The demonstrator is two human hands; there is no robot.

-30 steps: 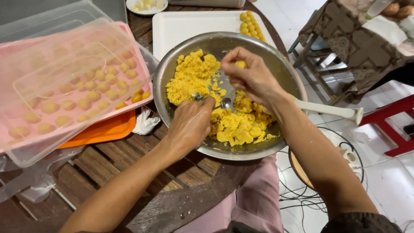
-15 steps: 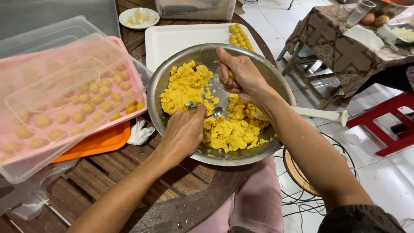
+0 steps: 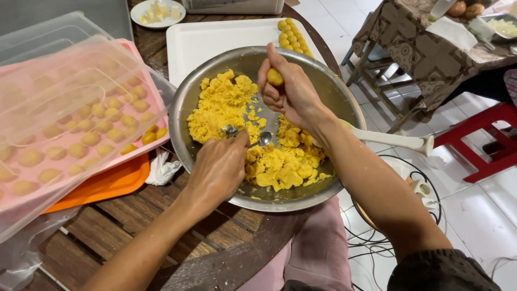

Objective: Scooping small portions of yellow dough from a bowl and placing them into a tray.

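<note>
A wide steel bowl (image 3: 334, 94) holds crumbly yellow dough (image 3: 221, 105). My left hand (image 3: 218, 170) grips a small metal scoop (image 3: 262, 138) low in the bowl, its cup resting among the dough. Above the bowl's middle, my right hand (image 3: 291, 91) is raised and pinches a small yellow dough ball (image 3: 274, 77) between thumb and fingers. Behind the bowl lies a white tray (image 3: 207, 40) with a row of finished yellow balls (image 3: 290, 35) along its right edge.
At left, stacked clear-lidded pink containers (image 3: 64, 118) full of dough balls sit on an orange tray (image 3: 105, 186). A small plate (image 3: 158, 11) with pale cubes stands at the back. A white handle (image 3: 398, 141) sticks out right of the bowl. Chairs, a red stool and cables occupy the floor.
My right hand has lifted from the scoop toward the bowl's far side, now holding a dough ball. The left hand with the scoop has stayed roughly in place.
</note>
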